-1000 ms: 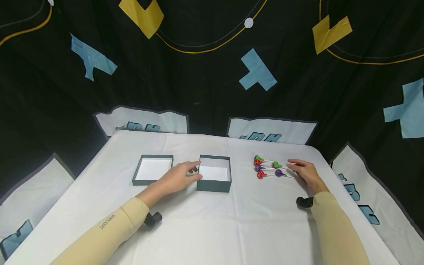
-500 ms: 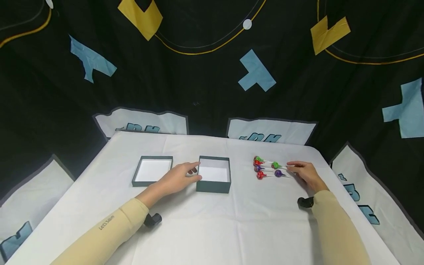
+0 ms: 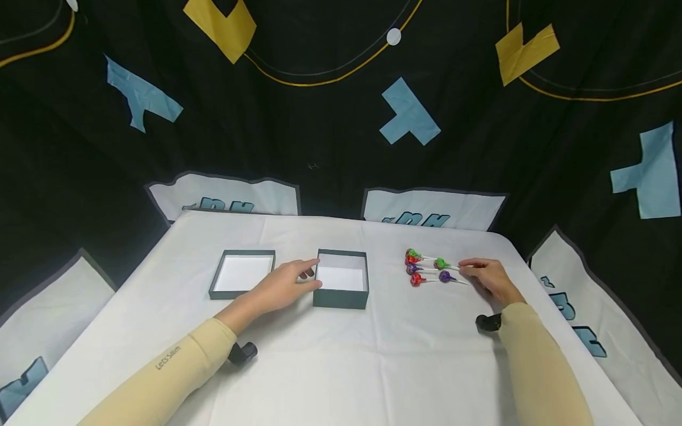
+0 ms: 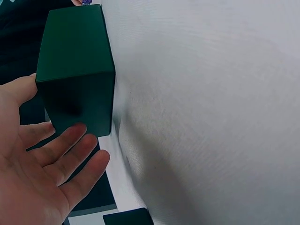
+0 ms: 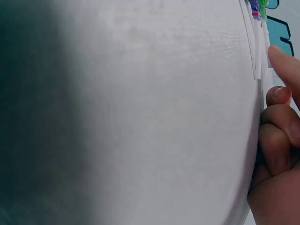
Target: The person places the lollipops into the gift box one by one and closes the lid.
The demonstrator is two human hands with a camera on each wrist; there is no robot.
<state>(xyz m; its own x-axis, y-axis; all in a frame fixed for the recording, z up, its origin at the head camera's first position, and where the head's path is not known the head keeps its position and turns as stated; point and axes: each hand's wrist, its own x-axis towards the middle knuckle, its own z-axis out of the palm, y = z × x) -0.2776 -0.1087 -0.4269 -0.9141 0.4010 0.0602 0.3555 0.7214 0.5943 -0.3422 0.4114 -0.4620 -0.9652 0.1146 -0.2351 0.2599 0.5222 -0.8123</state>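
Note:
A dark green box (image 3: 340,299), white inside, stands uncovered at the table's middle. My left hand (image 3: 285,287) is at its left side, thumb by the near corner and forefinger at the rim; in the left wrist view its fingers (image 4: 84,176) are spread, fairly straight, against the box wall. Several wrapped lollipops lie to the right, among them a green one (image 3: 440,264), a purple one (image 3: 444,276) and a red one (image 3: 416,279). My right hand (image 3: 492,279) has its fingertips at the green lollipop's stick; in the right wrist view the lower fingers (image 5: 276,140) are loosely bent.
The matching green lid (image 3: 215,278), white inside up, lies left of the box. A white cloth (image 3: 319,367) covers the table. Behind hangs a black curtain (image 3: 319,130) with blue and yellow patches. A black wrist camera (image 3: 242,354) sits under the left sleeve.
The head view has shifted slightly, so everything sits a little further left. Both hands stay where they were by the box and the lollipops.

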